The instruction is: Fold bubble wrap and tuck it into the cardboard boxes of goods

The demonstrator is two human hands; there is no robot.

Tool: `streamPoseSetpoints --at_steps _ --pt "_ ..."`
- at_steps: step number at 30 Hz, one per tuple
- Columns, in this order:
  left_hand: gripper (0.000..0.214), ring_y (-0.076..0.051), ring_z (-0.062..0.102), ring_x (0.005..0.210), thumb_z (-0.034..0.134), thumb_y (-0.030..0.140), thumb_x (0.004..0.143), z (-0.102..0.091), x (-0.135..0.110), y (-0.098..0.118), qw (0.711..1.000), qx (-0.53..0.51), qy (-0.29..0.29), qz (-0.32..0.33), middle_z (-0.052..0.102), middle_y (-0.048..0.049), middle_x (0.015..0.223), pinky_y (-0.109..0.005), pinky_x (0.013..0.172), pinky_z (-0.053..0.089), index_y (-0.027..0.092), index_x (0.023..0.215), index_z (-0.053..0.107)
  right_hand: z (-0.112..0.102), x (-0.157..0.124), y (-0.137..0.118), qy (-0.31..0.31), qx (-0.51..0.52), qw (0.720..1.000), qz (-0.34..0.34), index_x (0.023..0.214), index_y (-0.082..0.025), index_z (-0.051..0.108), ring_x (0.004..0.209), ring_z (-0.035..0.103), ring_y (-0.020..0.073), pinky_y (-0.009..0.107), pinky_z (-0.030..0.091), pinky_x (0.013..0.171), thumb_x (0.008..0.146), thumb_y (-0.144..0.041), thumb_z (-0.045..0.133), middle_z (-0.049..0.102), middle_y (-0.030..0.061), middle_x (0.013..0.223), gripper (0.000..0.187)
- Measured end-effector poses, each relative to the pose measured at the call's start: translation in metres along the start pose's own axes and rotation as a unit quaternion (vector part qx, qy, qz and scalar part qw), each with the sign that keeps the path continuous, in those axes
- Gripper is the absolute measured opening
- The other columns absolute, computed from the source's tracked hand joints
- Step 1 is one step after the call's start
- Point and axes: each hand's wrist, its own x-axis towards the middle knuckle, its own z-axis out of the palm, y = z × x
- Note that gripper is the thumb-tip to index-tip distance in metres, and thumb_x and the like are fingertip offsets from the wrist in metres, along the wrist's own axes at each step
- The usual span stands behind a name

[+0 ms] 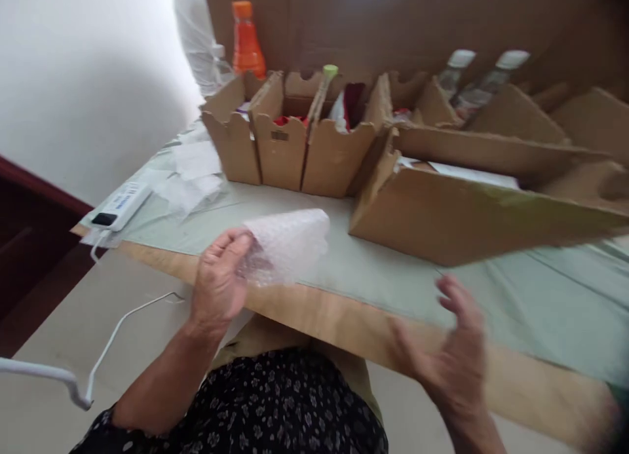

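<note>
My left hand (223, 267) pinches the left edge of a bubble wrap pouch (289, 244), thumb on top, above the front of the table. The pouch is whitish and see-through; I cannot make out whether anything is inside. Off to the right, my right hand (449, 356) hovers over the wooden table edge (324, 310), blurred by motion, its thumb and fingers apart with nothing between them. Behind the pouch stand the cardboard bins (280, 149).
A long cardboard box (466, 211) stands at the right. Clear bottles with white caps (462, 59) and an orange bottle (246, 41) are behind the bins. Thin white sheets (194, 169) and a white device with a cable (120, 205) lie at the left.
</note>
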Motion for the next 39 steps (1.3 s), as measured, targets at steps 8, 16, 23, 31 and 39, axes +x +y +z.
streamPoseSetpoints --at_steps 8,16,23,31,39 --pt "0.041 -0.014 0.067 0.075 0.095 0.044 0.063 0.054 -0.044 -0.063 0.955 0.024 -0.150 -0.253 0.075 -0.0008 0.082 -0.024 0.073 0.055 0.017 0.085 0.073 0.012 -0.001 -0.024 -0.119 -0.062 0.984 -0.120 0.169 -0.030 0.012 0.149 0.044 0.0397 0.061 0.043 0.116 0.092 -0.054 0.072 0.036 0.0204 0.167 0.101" --pt "0.065 -0.016 0.070 0.085 0.094 0.025 0.063 0.073 -0.062 -0.064 0.913 0.040 -0.213 -0.345 0.075 -0.0034 0.105 -0.027 0.078 0.058 0.020 0.123 0.068 0.010 -0.033 -0.038 -0.176 -0.006 0.983 -0.052 0.169 -0.013 0.003 0.158 0.027 0.0429 0.066 0.034 0.123 0.080 -0.083 0.067 0.025 0.0301 0.169 0.131" --pt "0.060 -0.015 0.069 0.079 0.079 0.018 0.075 0.091 -0.059 -0.066 0.917 0.063 -0.202 -0.338 0.074 -0.0038 0.101 -0.026 0.074 0.057 0.021 0.134 0.065 0.011 -0.051 -0.036 -0.020 -0.128 0.991 0.015 0.168 -0.023 0.014 0.154 0.038 0.0403 0.063 0.040 0.118 0.093 -0.029 0.064 0.032 0.0229 0.170 0.090" --pt "0.063 -0.015 0.067 0.076 0.089 0.034 0.076 0.065 -0.037 -0.067 0.883 0.175 -0.312 -0.305 0.075 -0.0039 0.090 -0.026 0.073 0.055 0.018 0.133 0.068 -0.024 -0.046 -0.017 0.066 0.196 0.966 0.156 0.123 -0.026 0.075 0.103 0.077 0.0234 0.042 0.063 0.091 0.102 -0.032 0.059 0.080 0.0048 0.113 0.027" --pt "0.054 -0.016 0.061 0.072 0.080 0.043 0.077 0.064 0.026 -0.050 0.822 0.412 -0.378 -0.106 0.067 -0.0017 0.083 -0.028 0.067 0.051 0.018 0.124 0.072 -0.029 -0.021 0.008 0.076 0.100 0.942 0.311 0.112 -0.018 0.076 0.087 0.073 0.0227 0.040 0.061 0.085 0.093 -0.040 0.068 0.078 0.0070 0.098 0.030"
